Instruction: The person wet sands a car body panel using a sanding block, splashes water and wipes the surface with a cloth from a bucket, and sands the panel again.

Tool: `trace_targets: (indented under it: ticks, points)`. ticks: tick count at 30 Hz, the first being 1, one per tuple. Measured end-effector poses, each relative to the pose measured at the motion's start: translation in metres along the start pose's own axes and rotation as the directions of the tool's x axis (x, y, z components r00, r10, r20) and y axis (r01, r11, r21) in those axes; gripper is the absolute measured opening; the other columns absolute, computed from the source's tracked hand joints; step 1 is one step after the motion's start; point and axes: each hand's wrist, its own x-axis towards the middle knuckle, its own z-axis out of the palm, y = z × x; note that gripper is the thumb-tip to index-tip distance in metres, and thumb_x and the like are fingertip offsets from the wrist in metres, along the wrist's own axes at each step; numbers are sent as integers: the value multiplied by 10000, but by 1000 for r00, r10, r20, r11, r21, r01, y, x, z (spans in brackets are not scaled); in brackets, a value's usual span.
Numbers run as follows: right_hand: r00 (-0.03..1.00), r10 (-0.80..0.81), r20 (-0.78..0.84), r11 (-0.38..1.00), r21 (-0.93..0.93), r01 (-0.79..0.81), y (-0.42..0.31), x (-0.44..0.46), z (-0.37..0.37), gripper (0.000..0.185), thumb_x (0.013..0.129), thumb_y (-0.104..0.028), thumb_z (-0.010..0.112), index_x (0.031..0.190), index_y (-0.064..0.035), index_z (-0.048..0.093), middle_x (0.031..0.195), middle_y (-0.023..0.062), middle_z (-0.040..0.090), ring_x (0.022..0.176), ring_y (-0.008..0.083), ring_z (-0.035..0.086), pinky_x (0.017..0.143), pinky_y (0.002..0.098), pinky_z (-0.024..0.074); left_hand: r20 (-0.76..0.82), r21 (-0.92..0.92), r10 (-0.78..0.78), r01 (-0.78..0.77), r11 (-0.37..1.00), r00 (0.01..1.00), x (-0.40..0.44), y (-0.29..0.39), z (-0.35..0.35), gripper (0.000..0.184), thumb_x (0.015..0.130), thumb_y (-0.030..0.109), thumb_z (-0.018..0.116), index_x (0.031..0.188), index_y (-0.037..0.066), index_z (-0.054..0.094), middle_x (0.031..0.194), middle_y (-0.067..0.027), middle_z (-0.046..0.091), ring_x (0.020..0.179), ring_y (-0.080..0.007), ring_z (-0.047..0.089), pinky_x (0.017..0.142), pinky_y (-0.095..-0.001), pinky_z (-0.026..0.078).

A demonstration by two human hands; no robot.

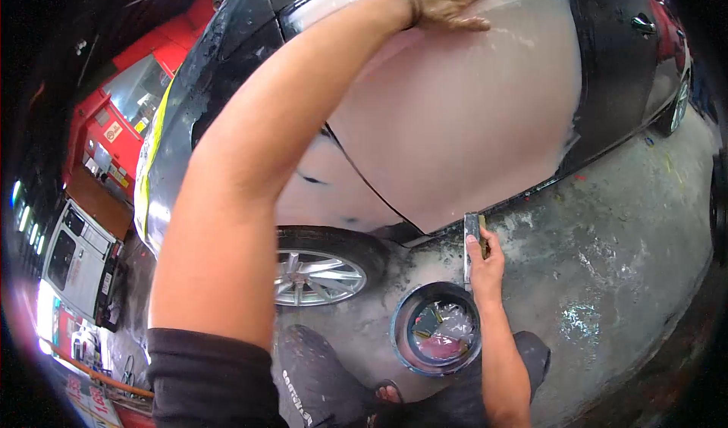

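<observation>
My left hand lies flat on the upper part of a car door, fingers stretched out; the hand looks wet. Most of that door has a dull pinkish-beige coating, with dark paint toward its edge. Low in front of the door, my right hand grips a narrow sanding block, grey with a yellowish side. It is held upright, apart from the panel. Just below this hand is a round dark bucket with water and several pieces in it, some pink and some grey.
The front wheel is left of the bucket, under a patchy fender. Yellow-green masking tape runs along the car's front. Wet, stained concrete floor extends right. A white van stands at far left.
</observation>
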Motion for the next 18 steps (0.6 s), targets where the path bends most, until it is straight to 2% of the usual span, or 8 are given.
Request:
trace_targets:
  ticks: [2,3,6,9,12,18]
  points:
    - [999,45,3,999,12,-45,2,3,0,391,1092,-230,763,1404,-3,707,1209,81,745,1111,167,671,1020,342,530,-31,21,32,-31,999,999,-39,1,-11,993,1094,699,479,1741,-43,338,1834,-260,309,1730,-407,239,1415,-561,159]
    - [998,67,5,998,17,-67,2,5,-1,397,1090,-235,765,1405,0,705,1207,85,747,1112,171,673,1023,344,531,2,-45,24,-24,999,1000,-55,4,-25,993,1095,691,487,1738,-50,336,1830,-264,314,1723,-422,253,1410,-568,174]
    - [996,87,27,995,42,-88,11,8,-4,404,1089,-240,765,1406,3,704,1219,94,752,1131,180,677,1031,352,534,6,-58,50,-49,997,999,-102,4,-38,985,1105,685,474,1741,-53,328,1832,-262,311,1729,-412,238,1410,-564,169]
    - [998,54,30,998,22,-55,19,10,-10,405,1086,-247,769,1400,3,713,1232,99,759,1149,191,682,1049,363,530,30,6,21,-21,1000,999,-148,11,-55,926,1126,705,454,1780,64,316,1859,-141,307,1733,-319,246,1431,-527,143]
    - [998,46,29,999,-6,-46,16,10,-14,397,1087,-237,766,1398,4,720,1265,105,752,1182,203,677,1085,370,515,147,-38,-12,18,999,989,-192,17,-81,953,1125,719,441,1805,78,257,1876,-167,251,1749,-330,197,1428,-544,131]
    - [999,31,34,998,-60,-29,16,12,-37,385,1080,-205,757,1401,4,718,1306,124,738,1235,226,672,1119,366,499,313,-30,-87,102,994,946,-267,29,-118,984,1113,756,401,1797,58,285,1872,-171,267,1746,-357,208,1425,-558,100]
